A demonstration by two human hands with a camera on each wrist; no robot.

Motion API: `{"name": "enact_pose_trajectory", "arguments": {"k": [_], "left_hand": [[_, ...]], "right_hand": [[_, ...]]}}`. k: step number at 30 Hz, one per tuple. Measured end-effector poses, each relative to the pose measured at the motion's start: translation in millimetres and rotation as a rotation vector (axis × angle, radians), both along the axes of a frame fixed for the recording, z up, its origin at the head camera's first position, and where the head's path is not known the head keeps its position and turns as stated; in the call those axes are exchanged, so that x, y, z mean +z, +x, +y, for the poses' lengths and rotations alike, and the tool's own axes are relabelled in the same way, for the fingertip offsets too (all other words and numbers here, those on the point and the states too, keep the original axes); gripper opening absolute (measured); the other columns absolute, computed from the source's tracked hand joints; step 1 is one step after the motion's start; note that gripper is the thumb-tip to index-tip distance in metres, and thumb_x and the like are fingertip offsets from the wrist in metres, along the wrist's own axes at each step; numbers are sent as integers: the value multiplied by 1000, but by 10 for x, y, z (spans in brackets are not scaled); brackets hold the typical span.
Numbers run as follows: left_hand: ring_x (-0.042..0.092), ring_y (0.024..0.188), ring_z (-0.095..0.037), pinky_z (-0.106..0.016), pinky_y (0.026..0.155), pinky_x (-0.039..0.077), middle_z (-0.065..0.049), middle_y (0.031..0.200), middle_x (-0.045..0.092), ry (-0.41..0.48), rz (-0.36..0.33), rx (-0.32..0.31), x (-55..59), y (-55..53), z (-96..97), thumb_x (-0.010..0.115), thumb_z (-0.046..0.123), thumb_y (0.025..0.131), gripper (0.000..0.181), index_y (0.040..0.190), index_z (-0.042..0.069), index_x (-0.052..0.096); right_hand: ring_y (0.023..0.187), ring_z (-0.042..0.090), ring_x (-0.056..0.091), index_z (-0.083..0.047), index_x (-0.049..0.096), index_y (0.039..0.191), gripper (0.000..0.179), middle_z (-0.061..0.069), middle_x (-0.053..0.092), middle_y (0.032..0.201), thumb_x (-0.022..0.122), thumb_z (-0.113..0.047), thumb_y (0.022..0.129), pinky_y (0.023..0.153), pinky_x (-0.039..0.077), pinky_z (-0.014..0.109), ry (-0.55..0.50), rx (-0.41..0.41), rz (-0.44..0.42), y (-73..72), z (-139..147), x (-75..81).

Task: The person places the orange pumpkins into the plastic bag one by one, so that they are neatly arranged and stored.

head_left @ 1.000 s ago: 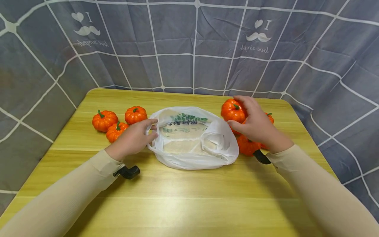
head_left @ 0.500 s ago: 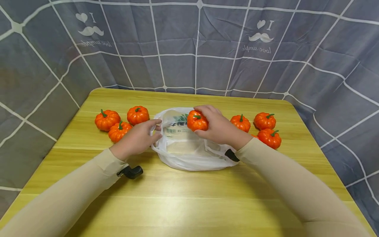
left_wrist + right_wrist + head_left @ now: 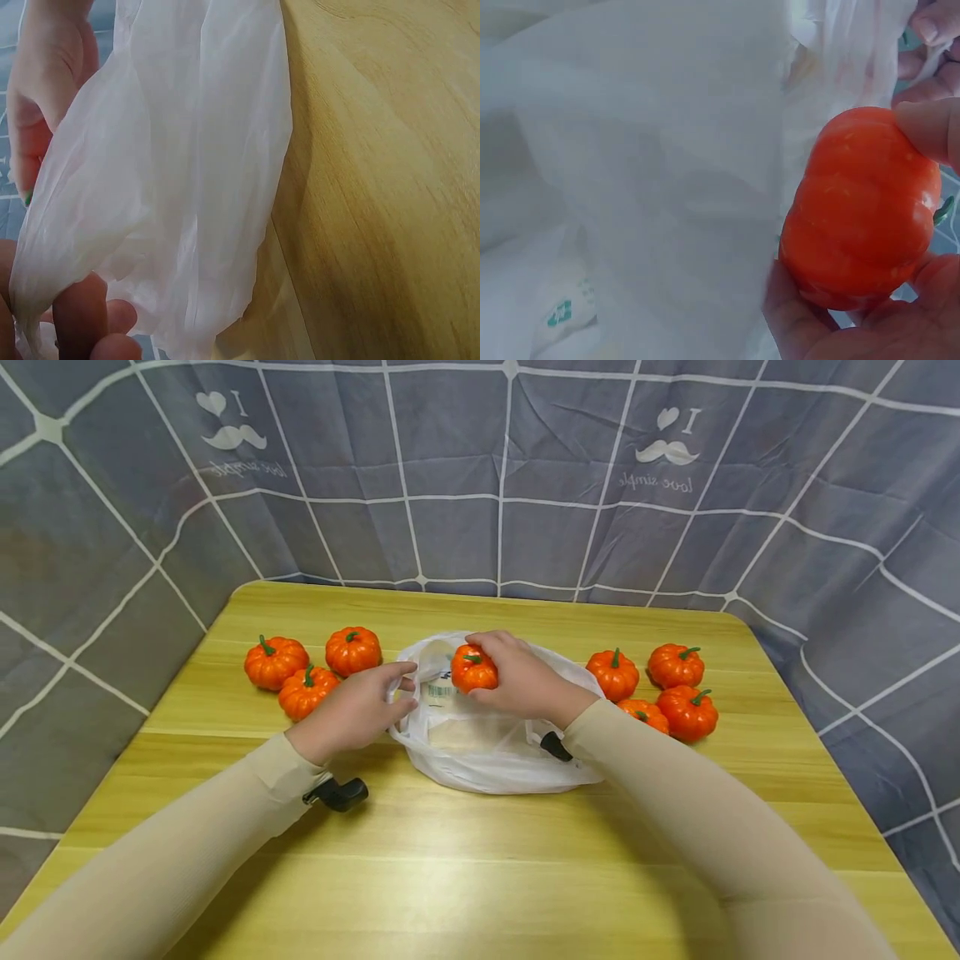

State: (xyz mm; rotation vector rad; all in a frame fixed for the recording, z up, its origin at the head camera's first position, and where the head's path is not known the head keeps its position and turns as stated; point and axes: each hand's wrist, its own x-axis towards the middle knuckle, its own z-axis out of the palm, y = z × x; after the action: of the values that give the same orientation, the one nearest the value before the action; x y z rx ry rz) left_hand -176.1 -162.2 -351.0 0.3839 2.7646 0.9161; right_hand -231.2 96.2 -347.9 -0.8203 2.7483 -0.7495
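Head: left hand [image 3: 360, 708] grips bag [image 3: 487, 778]; right hand [image 3: 522, 679], pumpkin [image 3: 474, 675], stem [image 3: 473, 658] up, long axis level.

Bag [image 3: 480, 775] on table [image 3: 480, 893], three pumpkins [image 3: 306, 693] left, four right, curtain [image 3: 450, 468] behind

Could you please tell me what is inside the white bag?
Inside the white bag, a pale surface with some print shows; whether it is the bag's own, I cannot tell. The right hand and the pumpkin it holds cover part of the view inside.
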Motion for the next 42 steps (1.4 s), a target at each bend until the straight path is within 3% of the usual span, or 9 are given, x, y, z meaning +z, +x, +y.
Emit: {"name": "enact_pose_trajectory", "arguments": {"k": [12, 23, 30, 38, 42], "left_hand": [[58, 77, -20, -33, 73, 49, -12, 132, 70, -18, 22, -4, 9, 6, 3, 64, 24, 104, 59, 157, 3, 47], [63, 90, -22, -35, 80, 51, -11, 131, 70, -27, 38, -5, -14, -1, -13, 63, 24, 104, 58, 156, 3, 48], [61, 87, -22, -35, 79, 49, -12, 132, 71, -34, 37, -1, -9, 6, -22, 64, 23, 104, 58, 156, 2, 48], [53, 73, -19, -33, 71, 46, -10, 130, 70, -29, 29, 0, -25, -11, -49, 64, 24, 104, 58, 155, 2, 48], [52, 72, -18, -33, 70, 46, -10, 129, 70, -31, 31, 0, -36, -18, -55, 64, 24, 104, 58, 155, 2, 49]], "right_hand": [[146, 34, 44, -12, 38, 161, 81, 11, 38, 166, 79, -27, 93, 120, 41, 48, 9, 3, -41, -107, -127, -124], [137, 30, 51, -14, 40, 161, 83, 12, 43, 157, 80, -30, 90, 118, 43, 46, 50, 66, -28, -71, -220, -214], [135, 30, 52, -19, 35, 164, 87, 11, 33, 166, 79, -32, 90, 116, 44, 48, 85, 45, -75, -87, -226, -280], [150, 34, 37, -19, 28, 167, 93, 6, 30, 172, 79, -29, 91, 124, 35, 50, 104, 121, -96, -59, -201, -259], [152, 36, 34, -20, 25, 169, 93, 6, 27, 173, 77, -29, 92, 125, 34, 52, 144, 117, -96, -27, -181, -229]]}}
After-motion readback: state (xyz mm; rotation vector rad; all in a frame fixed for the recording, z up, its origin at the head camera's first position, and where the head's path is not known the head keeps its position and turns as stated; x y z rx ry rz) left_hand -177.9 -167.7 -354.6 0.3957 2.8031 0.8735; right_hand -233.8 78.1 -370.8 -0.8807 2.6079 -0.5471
